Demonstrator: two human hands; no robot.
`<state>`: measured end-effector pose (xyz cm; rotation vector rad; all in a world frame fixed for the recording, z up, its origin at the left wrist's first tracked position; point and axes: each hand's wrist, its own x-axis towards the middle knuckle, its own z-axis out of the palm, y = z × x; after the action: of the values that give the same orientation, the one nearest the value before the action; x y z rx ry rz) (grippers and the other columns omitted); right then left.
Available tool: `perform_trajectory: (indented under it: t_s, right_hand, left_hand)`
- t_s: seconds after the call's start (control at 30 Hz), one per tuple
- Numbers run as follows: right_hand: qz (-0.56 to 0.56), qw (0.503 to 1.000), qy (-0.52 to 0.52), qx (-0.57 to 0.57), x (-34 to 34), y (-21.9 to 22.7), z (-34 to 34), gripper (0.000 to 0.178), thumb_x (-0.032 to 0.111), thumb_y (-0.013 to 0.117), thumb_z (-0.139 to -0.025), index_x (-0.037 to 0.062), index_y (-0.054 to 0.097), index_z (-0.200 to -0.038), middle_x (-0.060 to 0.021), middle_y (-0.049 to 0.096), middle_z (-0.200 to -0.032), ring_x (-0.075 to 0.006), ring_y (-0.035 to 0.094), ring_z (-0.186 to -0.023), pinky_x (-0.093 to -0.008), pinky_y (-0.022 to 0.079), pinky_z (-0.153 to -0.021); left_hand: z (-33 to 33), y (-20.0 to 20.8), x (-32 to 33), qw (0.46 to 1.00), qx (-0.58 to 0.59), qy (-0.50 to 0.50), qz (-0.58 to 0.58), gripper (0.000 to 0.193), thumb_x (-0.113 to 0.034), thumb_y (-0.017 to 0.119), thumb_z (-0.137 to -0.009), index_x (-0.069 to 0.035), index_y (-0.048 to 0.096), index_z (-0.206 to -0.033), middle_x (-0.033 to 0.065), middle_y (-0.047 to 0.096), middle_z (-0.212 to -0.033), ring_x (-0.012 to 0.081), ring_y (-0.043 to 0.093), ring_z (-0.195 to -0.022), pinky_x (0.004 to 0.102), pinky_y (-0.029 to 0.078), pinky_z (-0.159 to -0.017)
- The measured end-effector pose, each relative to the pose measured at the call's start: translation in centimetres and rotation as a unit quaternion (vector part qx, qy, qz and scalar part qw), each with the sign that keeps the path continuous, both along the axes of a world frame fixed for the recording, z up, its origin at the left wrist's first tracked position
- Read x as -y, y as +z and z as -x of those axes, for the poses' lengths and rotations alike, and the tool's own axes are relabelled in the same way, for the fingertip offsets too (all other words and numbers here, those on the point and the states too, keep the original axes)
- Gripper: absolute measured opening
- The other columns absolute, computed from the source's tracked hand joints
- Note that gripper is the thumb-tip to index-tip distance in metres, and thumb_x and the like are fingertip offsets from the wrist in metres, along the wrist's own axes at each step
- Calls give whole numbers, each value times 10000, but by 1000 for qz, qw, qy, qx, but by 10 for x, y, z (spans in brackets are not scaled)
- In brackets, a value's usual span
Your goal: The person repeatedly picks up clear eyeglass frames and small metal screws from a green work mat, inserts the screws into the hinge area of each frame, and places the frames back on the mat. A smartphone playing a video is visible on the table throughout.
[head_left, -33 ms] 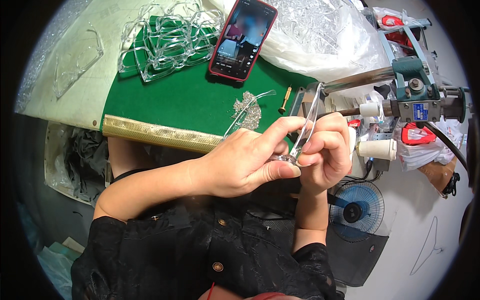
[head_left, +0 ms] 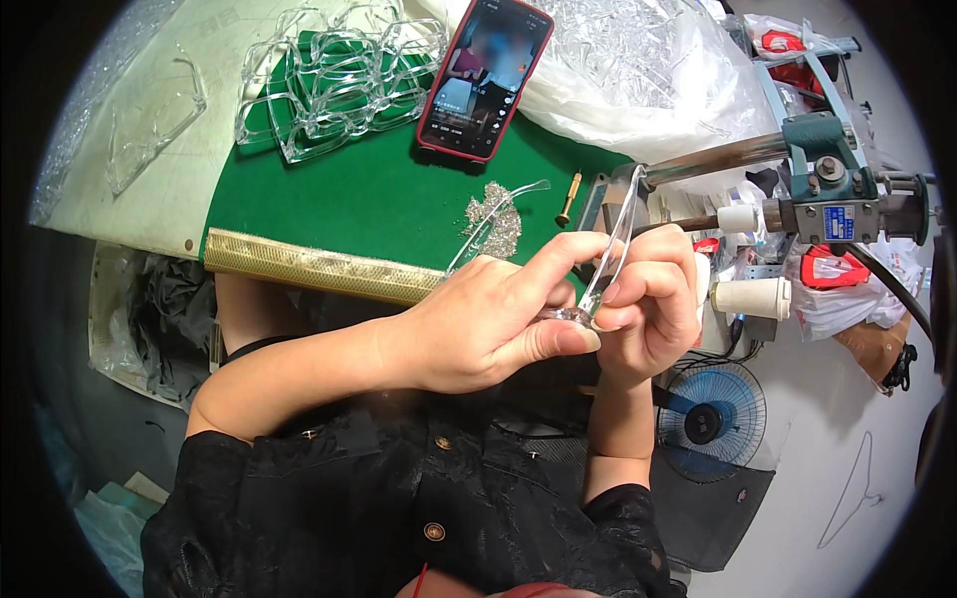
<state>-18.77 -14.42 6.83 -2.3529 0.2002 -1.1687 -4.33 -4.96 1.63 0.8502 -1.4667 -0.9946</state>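
A clear plastic eyeglass frame [head_left: 616, 249] is held between my two hands, over the near edge of the green mat [head_left: 329, 194]. My left hand [head_left: 478, 329] pinches it with thumb and forefinger at the hinge area. The fingers of my right hand [head_left: 653, 309] close on the same corner, where one clear temple rises. The other temple [head_left: 495, 221] reaches out beyond my left hand, above a pile of tiny metal screws [head_left: 508, 239]. The frame's front is mostly hidden by my fingers. A small brass-handled screwdriver [head_left: 570, 199] lies right of the pile.
Clear eyeglass frames [head_left: 344, 85] are heaped at the back left, beside a phone [head_left: 485, 80] in a red case. Behind is a bag of clear parts [head_left: 638, 60]. A metal bench machine [head_left: 822, 174] and white cup [head_left: 753, 297] stand right; a perforated brass strip [head_left: 319, 267] edges the mat.
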Motion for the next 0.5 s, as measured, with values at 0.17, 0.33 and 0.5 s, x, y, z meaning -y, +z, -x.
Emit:
perform_trajectory:
  t_s: [0.17, 0.33, 0.5]
  right_hand:
    - [12, 1000, -9, -1, 2, -2, 2, 217, 193, 771, -662, 62, 608, -722, -43, 535, -737, -170, 491, -668, -275, 384, -598]
    - [-26, 999, -18, 7, 2, -5, 3, 254, 215, 791, -651, 54, 608, -722, -43, 531, -750, -160, 488, -670, -268, 384, -587]
    - [-92, 993, -65, 36, 3, -13, 12, 358, 296, 828, -644, 36, 620, -775, -46, 535, -778, -153, 493, -701, -263, 391, -605]
  left_hand:
    - [1, -1, 1, 1000, 4, 7, -4, 724, -500, 531, -913, -38, 256, -1397, 71, 665, -759, 222, 690, -711, 303, 515, -684]
    - [0, -1, 3, 1000, 8, 8, -3, 753, -526, 531, -902, -34, 251, -1399, 75, 665, -772, 222, 688, -726, 301, 511, -691]
    - [3, 2, 4, 1000, -17, -13, -22, 800, -553, 521, -893, -36, 210, -1418, 115, 661, -927, 215, 669, -857, 300, 491, -770]
